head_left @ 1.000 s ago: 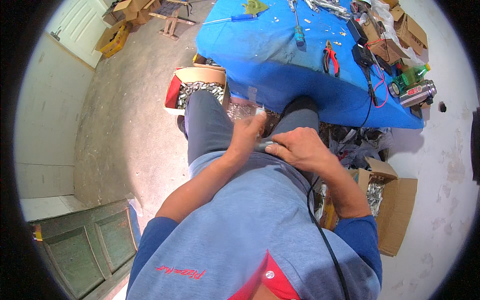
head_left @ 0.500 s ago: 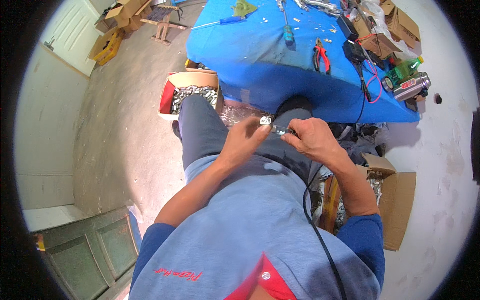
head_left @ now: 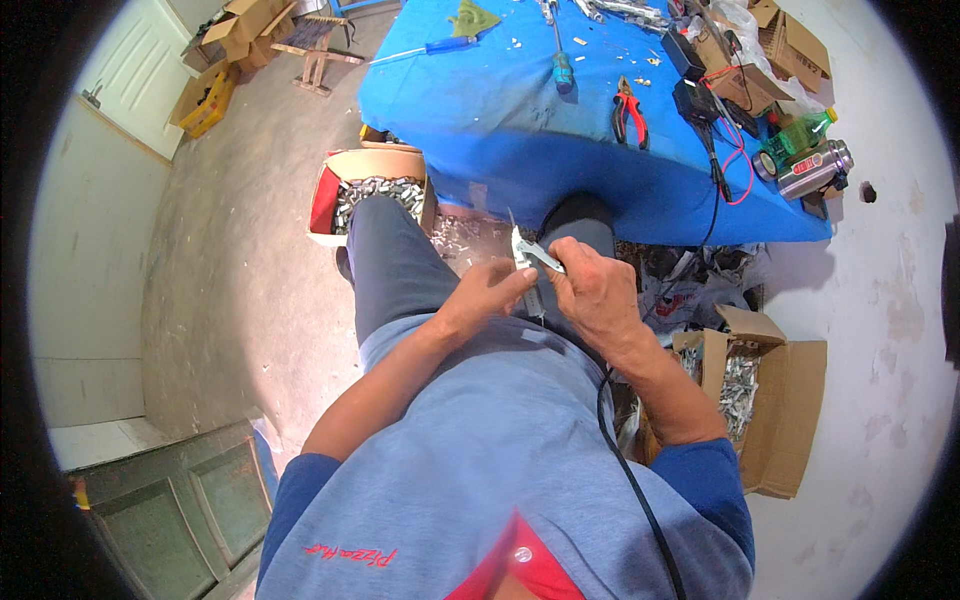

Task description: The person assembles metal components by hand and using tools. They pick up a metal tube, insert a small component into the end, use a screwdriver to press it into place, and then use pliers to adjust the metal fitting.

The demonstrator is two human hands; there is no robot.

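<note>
1. Piece (head_left: 528, 250): white, tapering to a thin point at its upper end; held between the two hands, above the lap (head_left: 400, 285).
2. Left hand (head_left: 485, 297): thumb and fingers pinching the piece near its lower left end.
3. Right hand (head_left: 600, 295): fingers curled firmly on the piece's other end; fingertips partly hidden from me.
4. Pale strip (head_left: 533, 302) visible just below the left thumb; I cannot tell whether it belongs to the piece.
5. Table (head_left: 480, 110), blue-covered, beyond the hands. On it: red-and-black pliers (head_left: 630, 115), a teal screwdriver (head_left: 562, 72) to their left, a green bottle (head_left: 803, 132) just beside a steel flask (head_left: 815, 170) at right.
6. Box (head_left: 322, 200) by the left knee, holding metal bits (head_left: 378, 190).
7. Open carton (head_left: 795, 410) at right, holding silvery parts (head_left: 738, 390).
8. Black cord (head_left: 640, 485) across the shirt (head_left: 450, 430).
</note>
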